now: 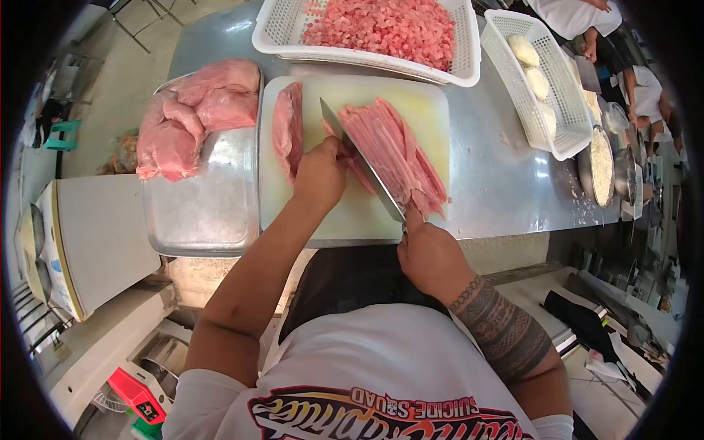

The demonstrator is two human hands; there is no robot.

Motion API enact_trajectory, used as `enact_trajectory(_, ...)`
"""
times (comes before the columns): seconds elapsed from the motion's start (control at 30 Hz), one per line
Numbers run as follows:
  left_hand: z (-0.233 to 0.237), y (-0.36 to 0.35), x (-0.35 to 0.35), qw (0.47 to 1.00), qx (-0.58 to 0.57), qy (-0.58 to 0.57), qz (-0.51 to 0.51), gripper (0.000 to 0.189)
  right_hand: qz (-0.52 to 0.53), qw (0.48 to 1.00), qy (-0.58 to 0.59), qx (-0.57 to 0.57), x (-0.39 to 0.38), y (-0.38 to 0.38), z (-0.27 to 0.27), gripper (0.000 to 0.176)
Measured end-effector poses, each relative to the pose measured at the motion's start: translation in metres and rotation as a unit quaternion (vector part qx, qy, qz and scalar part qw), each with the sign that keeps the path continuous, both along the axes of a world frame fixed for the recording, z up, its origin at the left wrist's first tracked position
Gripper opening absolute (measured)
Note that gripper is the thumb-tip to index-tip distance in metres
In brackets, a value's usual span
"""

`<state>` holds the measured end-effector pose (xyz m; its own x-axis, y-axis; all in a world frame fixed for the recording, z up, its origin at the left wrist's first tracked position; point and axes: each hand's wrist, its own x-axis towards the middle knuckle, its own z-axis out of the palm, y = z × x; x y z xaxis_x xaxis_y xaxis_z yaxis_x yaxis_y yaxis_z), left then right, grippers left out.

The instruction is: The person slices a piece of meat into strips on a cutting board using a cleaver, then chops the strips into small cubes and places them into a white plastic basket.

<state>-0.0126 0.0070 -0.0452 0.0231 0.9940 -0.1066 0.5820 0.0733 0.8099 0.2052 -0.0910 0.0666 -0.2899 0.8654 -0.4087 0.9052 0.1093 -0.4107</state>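
Here on the cutting board [396,84], your right hand [434,258] grips the knife [375,176]; your left hand [320,176] bunches its fingers against the blade, and whether they pinch meat, I can't tell. Long raw meat strips [392,150] lie cut right of the blade, undiced; one thick slab [287,128] waits at the board's left. Beyond it, diced meat [381,33] heaps the basket [273,29]; left of it, large chunks [220,88] sit uncut.

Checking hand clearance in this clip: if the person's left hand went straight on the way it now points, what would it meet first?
Likely the knife blade, angled just past the fingertips of the left hand, with the sliced meat beyond; any gap is hard to judge.
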Motion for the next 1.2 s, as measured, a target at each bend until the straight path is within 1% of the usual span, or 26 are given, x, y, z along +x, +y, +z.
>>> enact_trajectory(0.13, 0.002, 0.000, 0.001, 1.000, -0.006, -0.012, 0.007, 0.015, -0.008, 1.000, 0.008, -0.007, -0.009, 0.016, 0.002, 0.026)
enact_trajectory(0.23, 0.006, -0.002, 0.002, 1.000, 0.012, 0.004, 0.013, 0.017, 0.008, 1.000, -0.001, -0.007, -0.025, 0.024, -0.003, 0.027)
enact_trajectory(0.3, 0.006, -0.002, 0.002, 1.000, -0.005, -0.007, 0.018, 0.017, 0.012, 1.000, -0.009, -0.001, -0.032, 0.030, -0.009, 0.027)
enact_trajectory(0.33, 0.006, -0.002, 0.001, 1.000, -0.015, -0.011, 0.022, 0.017, 0.016, 1.000, -0.012, 0.001, -0.034, 0.032, -0.014, 0.027)
enact_trajectory(0.4, 0.006, -0.003, -0.001, 1.000, -0.008, 0.002, 0.022, 0.018, 0.059, 0.996, 0.004, 0.074, -0.031, 0.028, -0.054, 0.025)
enact_trajectory(0.43, 0.006, -0.005, -0.001, 1.000, -0.004, 0.008, 0.021, 0.018, 0.062, 0.994, 0.009, 0.087, -0.031, 0.029, -0.060, 0.023)
enact_trajectory(0.47, 0.003, -0.004, -0.002, 0.999, -0.007, 0.041, 0.018, 0.019, 0.066, 0.993, 0.014, 0.100, -0.032, 0.030, -0.066, 0.022)
enact_trajectory(0.53, -0.005, -0.005, -0.009, 0.994, -0.013, 0.110, 0.007, 0.020, 0.032, 0.996, 0.020, 0.082, -0.047, 0.032, -0.062, 0.018)
enact_trajectory(0.63, -0.013, -0.010, -0.012, 0.998, 0.039, 0.053, 0.025, 0.021, 0.047, 0.995, -0.006, 0.085, -0.055, 0.028, -0.058, 0.016)
enact_trajectory(0.73, -0.018, -0.008, -0.006, 0.994, 0.007, 0.098, 0.044, 0.020, 0.037, 0.993, 0.040, 0.104, -0.037, 0.015, -0.055, 0.020)
enact_trajectory(0.77, -0.016, -0.006, -0.004, 0.996, 0.007, 0.075, 0.048, 0.022, 0.018, 0.994, 0.042, 0.095, -0.027, 0.009, -0.052, 0.023)
enact_trajectory(0.83, -0.010, -0.007, 0.000, 0.998, 0.001, 0.029, 0.057, 0.026, -0.018, 0.996, 0.043, 0.071, -0.004, -0.004, -0.046, 0.028)
enact_trajectory(0.93, -0.009, -0.007, 0.003, 0.998, 0.021, 0.004, 0.053, 0.033, -0.089, 0.984, 0.149, -0.049, 0.032, 0.008, -0.030, 0.033)
enact_trajectory(1.03, -0.009, -0.008, 0.008, 0.996, 0.048, 0.042, 0.060, 0.037, -0.163, 0.975, 0.154, -0.008, 0.042, 0.005, -0.007, 0.029)
enact_trajectory(1.13, -0.021, -0.009, 0.019, 0.995, 0.078, 0.025, 0.065, 0.037, -0.186, 0.970, 0.157, 0.027, 0.060, 0.012, 0.028, 0.022)
enact_trajectory(1.2, -0.027, -0.009, 0.034, 0.992, 0.086, 0.013, 0.091, 0.037, -0.158, 0.973, 0.156, 0.061, 0.081, 0.017, 0.027, 0.021)
